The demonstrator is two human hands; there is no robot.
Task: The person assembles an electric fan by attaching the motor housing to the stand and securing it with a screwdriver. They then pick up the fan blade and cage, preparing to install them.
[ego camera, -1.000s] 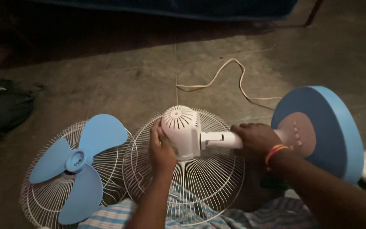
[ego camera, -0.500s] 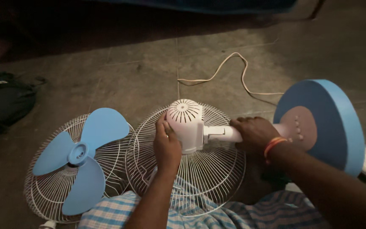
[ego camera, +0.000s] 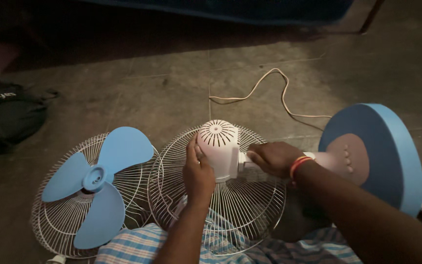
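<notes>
Head view: a person sits on the floor (ego camera: 162, 93), looking down at a dismantled fan; the scene is dim
Left hand (ego camera: 199, 173): pressed flat against the left side of the white motor housing (ego camera: 219, 146), fingers together and pointing up; it clasps the housing's front edge (the palm side is hidden, so how tightly cannot be told)
Right hand (ego camera: 272, 159): wrapped around the white neck (ego camera: 244, 164) of the fan, just right of the motor housing, fingers curled closed over it; an orange and red band sits on the wrist
Motor housing: domed, with slotted vents on its rear face, lying on its side at the middle of the picture, above a white wire grille (ego camera: 240, 205)
Fan base (ego camera: 391, 151): a round blue disc standing on edge at the right, joined to the neck; a darker control panel with small buttons faces the hands
Blue blade (ego camera: 94, 183): three-bladed, resting on a second wire grille (ego camera: 50, 225) to the left, just beside the first grille and apart from both hands
Cord (ego camera: 269, 93): pale, looping over the floor behind the motor housing
Black bag (ego camera: 6, 117): at the far left edge, well apart from the fan parts
Checked cloth (ego camera: 137, 247): blue and white, over the person's lap at the bottom; it touches the lower rim of the grille under the housing
</notes>
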